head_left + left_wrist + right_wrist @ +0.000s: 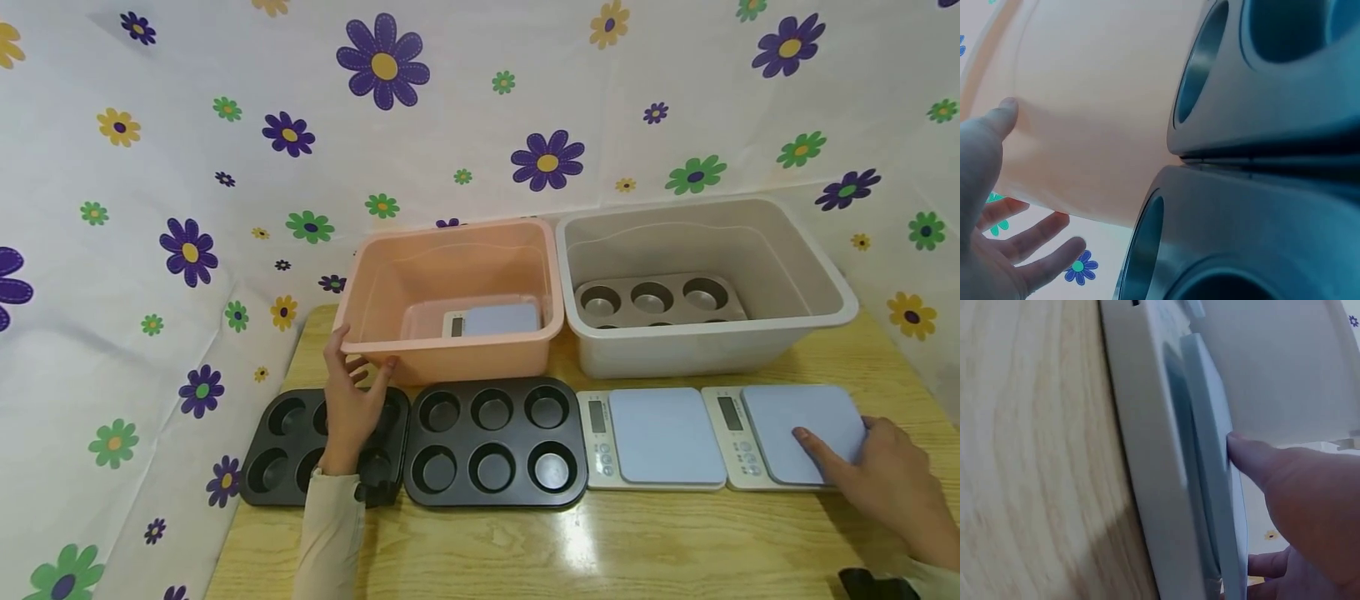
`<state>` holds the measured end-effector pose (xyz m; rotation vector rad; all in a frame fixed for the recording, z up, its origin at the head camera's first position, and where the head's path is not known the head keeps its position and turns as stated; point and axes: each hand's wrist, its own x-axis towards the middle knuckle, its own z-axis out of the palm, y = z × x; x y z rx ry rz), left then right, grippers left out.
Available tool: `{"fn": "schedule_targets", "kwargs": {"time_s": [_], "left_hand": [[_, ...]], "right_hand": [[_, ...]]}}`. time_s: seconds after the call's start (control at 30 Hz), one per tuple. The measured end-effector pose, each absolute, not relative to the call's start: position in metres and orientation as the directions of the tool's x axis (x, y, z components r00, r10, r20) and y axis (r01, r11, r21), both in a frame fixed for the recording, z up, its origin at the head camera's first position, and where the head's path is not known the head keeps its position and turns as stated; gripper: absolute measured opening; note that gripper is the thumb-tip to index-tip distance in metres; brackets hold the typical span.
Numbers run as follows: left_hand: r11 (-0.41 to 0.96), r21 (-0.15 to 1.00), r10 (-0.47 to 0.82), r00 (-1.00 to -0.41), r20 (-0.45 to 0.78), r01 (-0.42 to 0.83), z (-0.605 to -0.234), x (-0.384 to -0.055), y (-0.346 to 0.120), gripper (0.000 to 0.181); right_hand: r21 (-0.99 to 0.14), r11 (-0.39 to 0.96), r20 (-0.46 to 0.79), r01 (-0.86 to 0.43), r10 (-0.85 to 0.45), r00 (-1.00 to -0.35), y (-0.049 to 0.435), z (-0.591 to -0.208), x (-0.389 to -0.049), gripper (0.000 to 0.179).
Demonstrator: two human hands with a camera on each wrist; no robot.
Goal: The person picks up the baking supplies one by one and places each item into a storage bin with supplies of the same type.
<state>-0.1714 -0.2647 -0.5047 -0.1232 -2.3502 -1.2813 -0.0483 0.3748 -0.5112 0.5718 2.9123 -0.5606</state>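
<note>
My left hand (352, 408) is at the front left corner of a peach plastic bin (465, 362), its thumb against the front wall. Its other fingers spread loosely past the bin's left side in the left wrist view. Under that wrist lies a dark muffin pan (268, 446), partly hidden by the arm. At the right, my right hand (888, 475) grips the right end of a kitchen scale (795, 417) with a pale blue plate. The thumb lies on the plate (1210, 425), and the fingers are around the far edge, partly hidden.
A second muffin pan (495, 442) and another kitchen scale (663, 433) lie between the hands. Inside the peach bin is a scale (498, 319). The cream bin (690, 354) behind holds a brownish muffin pan (660, 300). A flowered sheet (450, 125) hangs behind the wooden table (510, 558).
</note>
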Motion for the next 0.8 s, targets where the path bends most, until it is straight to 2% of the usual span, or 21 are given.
{"fn": "schedule_targets", "kwargs": {"time_s": [0.23,0.5,0.8], "left_hand": [[0.474,0.813,-0.136,-0.885,0.446,0.337,-0.5066,-0.1725,-0.2659,0.085],[0.463,0.813,-0.140,-0.877,0.460,0.353,-0.5086,-0.1738,-0.2671,0.084],[0.483,0.804,-0.145,-0.873,0.466,0.348,-0.5099,-0.1748,-0.2644,0.084]], "right_hand": [[-0.436,0.765,-0.306,0.475,0.370,-0.877,0.3736,-0.5029,-0.0537,0.104],[-0.491,0.701,-0.317,0.516,0.408,-0.856,0.3779,-0.5056,-0.0514,0.105],[-0.599,0.576,-0.315,0.557,0.470,-0.825,0.3764,-0.5025,-0.0455,0.095]]}}
